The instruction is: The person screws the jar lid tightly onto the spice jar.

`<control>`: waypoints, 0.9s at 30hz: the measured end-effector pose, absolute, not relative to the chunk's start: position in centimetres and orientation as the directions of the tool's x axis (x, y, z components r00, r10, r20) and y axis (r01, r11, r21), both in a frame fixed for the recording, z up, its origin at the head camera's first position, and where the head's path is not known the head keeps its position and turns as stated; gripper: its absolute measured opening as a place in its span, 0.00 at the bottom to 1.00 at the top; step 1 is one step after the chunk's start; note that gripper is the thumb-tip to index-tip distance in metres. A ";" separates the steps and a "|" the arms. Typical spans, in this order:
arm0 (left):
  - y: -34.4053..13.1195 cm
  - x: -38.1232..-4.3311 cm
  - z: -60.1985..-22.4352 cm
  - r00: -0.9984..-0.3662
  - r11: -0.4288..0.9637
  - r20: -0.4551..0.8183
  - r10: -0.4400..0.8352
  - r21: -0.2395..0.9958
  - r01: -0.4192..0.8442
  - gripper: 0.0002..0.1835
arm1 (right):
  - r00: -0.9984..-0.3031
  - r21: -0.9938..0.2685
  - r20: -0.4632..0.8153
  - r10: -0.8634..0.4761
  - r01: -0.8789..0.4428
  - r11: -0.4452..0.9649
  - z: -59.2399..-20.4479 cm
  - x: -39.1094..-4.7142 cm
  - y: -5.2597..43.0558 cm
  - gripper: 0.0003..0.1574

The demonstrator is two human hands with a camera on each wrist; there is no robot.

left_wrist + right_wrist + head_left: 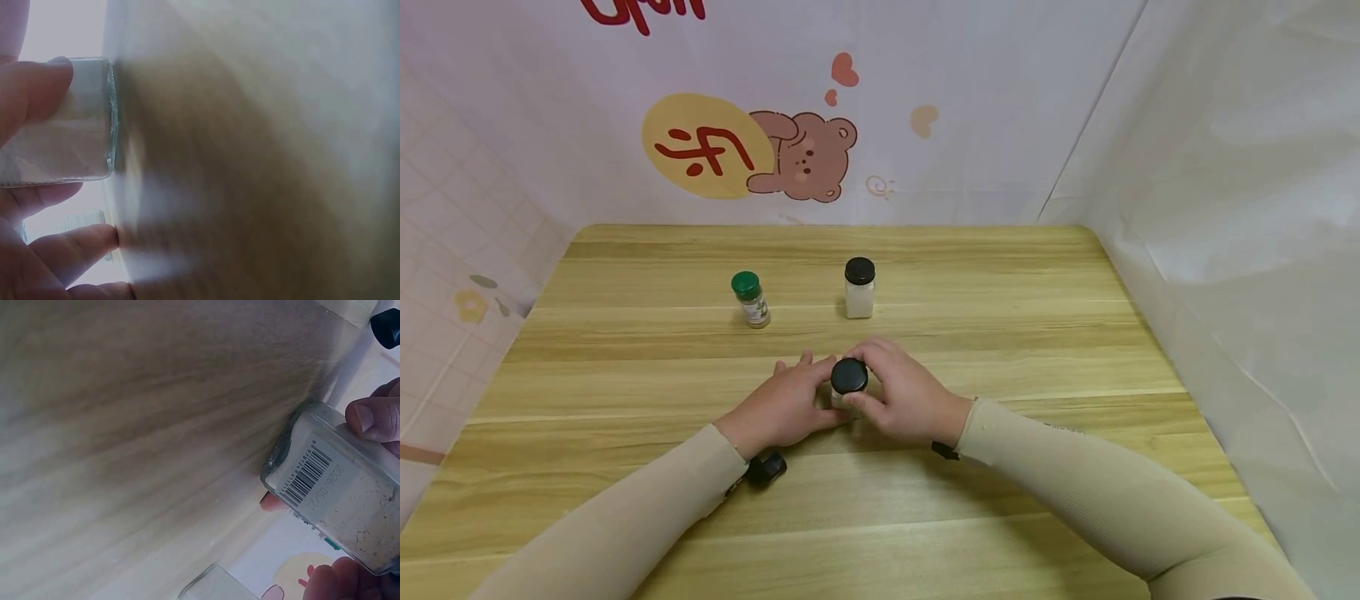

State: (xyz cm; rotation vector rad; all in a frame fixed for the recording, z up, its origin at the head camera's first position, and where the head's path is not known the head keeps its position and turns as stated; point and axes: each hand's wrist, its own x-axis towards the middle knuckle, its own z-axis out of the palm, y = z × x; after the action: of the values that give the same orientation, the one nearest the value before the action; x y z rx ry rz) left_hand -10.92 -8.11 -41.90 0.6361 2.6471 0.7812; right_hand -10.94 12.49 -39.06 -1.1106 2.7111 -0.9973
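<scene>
In the head view a glass spice jar [849,377] with a black lid stands between both hands near the middle of the table. My left hand [786,404] holds its body from the left between thumb and forefinger, the other fingers spread toward the table. From the right, my right hand [910,392] grips around the black lid with thumb and forefinger. The right wrist view shows the jar's label [309,475] with a barcode and a printed date, and pale contents with dark flecks above it. In the left wrist view the jar's clear base [112,119] is close to the tabletop.
Behind the hands stand another black-lidded jar [860,287] with white contents and, to its left, a green-capped spice bottle [751,300]. A wood-grain table [1000,333] carries everything. White sheeting [970,108] with a printed bear hangs behind it and along the sides.
</scene>
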 end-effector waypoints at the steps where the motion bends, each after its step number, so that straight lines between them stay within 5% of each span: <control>1: -8.1 -10.9 -41.9 -0.855 0.754 -0.164 0.492 0.571 0.324 0.36 | -0.741 -0.585 0.189 -0.644 -0.612 0.533 -39.1 -10.9 12.5 0.21; 27: -8.2 -11.2 -41.8 -0.848 0.761 -0.172 0.502 0.553 0.338 0.35 | -0.724 -0.642 0.148 -0.674 -0.588 0.491 -39.0 -11.1 12.7 0.22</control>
State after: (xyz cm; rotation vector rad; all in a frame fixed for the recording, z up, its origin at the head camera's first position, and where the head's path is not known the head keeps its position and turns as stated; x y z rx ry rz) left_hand -11.16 -8.19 -41.83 0.6498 2.6483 0.7454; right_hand -11.10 12.72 -39.00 -1.1077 2.6047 -1.0480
